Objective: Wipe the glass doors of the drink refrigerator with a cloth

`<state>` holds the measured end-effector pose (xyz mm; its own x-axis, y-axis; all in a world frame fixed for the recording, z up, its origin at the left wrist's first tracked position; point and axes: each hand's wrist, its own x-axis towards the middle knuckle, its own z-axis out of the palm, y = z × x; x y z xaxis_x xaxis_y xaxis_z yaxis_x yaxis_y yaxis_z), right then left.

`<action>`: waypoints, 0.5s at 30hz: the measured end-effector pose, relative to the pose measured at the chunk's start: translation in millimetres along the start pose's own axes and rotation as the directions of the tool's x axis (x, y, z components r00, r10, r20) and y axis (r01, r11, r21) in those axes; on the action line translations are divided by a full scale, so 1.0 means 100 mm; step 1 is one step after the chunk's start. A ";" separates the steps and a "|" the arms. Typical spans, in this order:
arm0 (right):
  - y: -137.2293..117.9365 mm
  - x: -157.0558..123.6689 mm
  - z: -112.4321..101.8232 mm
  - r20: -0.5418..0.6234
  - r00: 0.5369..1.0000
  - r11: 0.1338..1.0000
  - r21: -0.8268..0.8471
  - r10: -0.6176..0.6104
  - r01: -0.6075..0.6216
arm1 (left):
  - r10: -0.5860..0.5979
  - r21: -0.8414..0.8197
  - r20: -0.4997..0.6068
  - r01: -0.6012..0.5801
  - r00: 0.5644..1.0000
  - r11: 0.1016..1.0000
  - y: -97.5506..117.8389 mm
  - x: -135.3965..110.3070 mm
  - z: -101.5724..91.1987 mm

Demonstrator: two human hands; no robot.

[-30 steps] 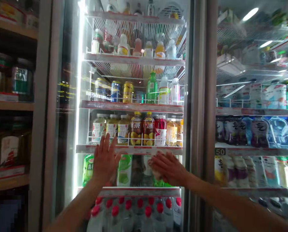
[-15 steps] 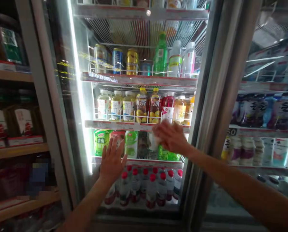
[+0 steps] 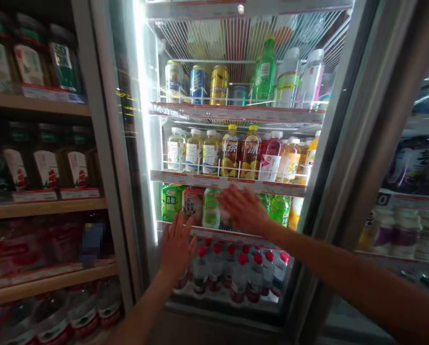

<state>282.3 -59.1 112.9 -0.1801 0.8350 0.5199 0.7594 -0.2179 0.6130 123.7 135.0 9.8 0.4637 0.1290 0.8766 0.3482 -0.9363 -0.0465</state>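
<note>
Before me stands a lit drinks fridge [image 3: 236, 181]. Low on its left side, my left hand [image 3: 178, 243] is open, fingers spread, palm towards the glass; I cannot tell whether it touches. My right hand [image 3: 243, 209] is stretched across in front of the lower shelf, its fingers pointing left and smeared by motion. Under those fingers a pale patch shows, too blurred to name. Near the left hand are a green carton-like drink [image 3: 171, 203], a red one [image 3: 193, 203] and a pale green bottle [image 3: 211, 207].
Tea bottles [image 3: 230, 151] line the middle shelf, with cans [image 3: 219, 85] and bottles above. Red-capped water bottles [image 3: 238, 280] stand at the bottom. A metal door frame [image 3: 376, 129] rises on the right. Wooden shelves with bottles [image 3: 47, 165] are on the left.
The view has shifted left, so the fridge sits further right in the picture. My right hand has moved left and slightly down across the fridge front. My left hand stays low and spread.
</note>
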 end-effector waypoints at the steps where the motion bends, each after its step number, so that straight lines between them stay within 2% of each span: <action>1: -0.11 -0.02 0.09 0.024 0.993 0.993 0.022 -0.116 0.116 | -0.016 -0.005 0.014 0.016 1.000 1.000 -0.04 -0.05 -0.01; 3: -0.32 -0.07 0.27 0.074 0.928 0.930 0.078 -0.364 0.359 | -0.050 -0.017 0.055 0.051 0.997 0.999 -0.14 -0.15 -0.05; 5: -0.43 0.01 0.36 0.096 0.872 0.876 0.106 -0.481 0.471 | -0.078 -0.024 0.097 0.081 0.992 0.996 -0.25 -0.23 -0.09; 6: -0.44 0.09 0.36 0.094 0.879 0.883 0.105 -0.467 0.458 | -0.090 -0.025 0.109 0.093 0.990 0.995 -0.30 -0.27 -0.12; 7: -0.44 0.20 0.34 0.081 0.909 0.911 0.095 -0.409 0.401 | -0.101 -0.023 0.116 0.105 0.988 0.994 -0.35 -0.31 -0.14; 9: -0.45 0.39 0.32 0.041 0.972 0.971 0.073 -0.233 0.229 | -0.123 -0.013 0.123 0.126 0.985 0.992 -0.41 -0.37 -0.17; 10: -0.49 0.43 0.34 0.025 0.983 0.981 0.069 -0.184 0.182 | -0.129 -0.007 0.127 0.131 0.984 0.991 -0.43 -0.40 -0.19; 12: -0.65 0.41 0.45 0.024 0.968 0.966 0.067 -0.251 0.249 | -0.120 0.002 0.130 0.120 0.984 0.993 -0.45 -0.46 -0.21; 15: -0.90 0.32 0.66 0.042 0.892 0.893 0.064 -0.449 0.446 | -0.103 -0.001 0.148 0.104 0.984 0.995 -0.46 -0.54 -0.20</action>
<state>249.9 20.5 35.2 -0.4754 0.8644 0.1635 0.6378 0.2107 0.7408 66.0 165.0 -26.1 0.5412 0.2714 0.7959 0.3934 -0.9182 0.0457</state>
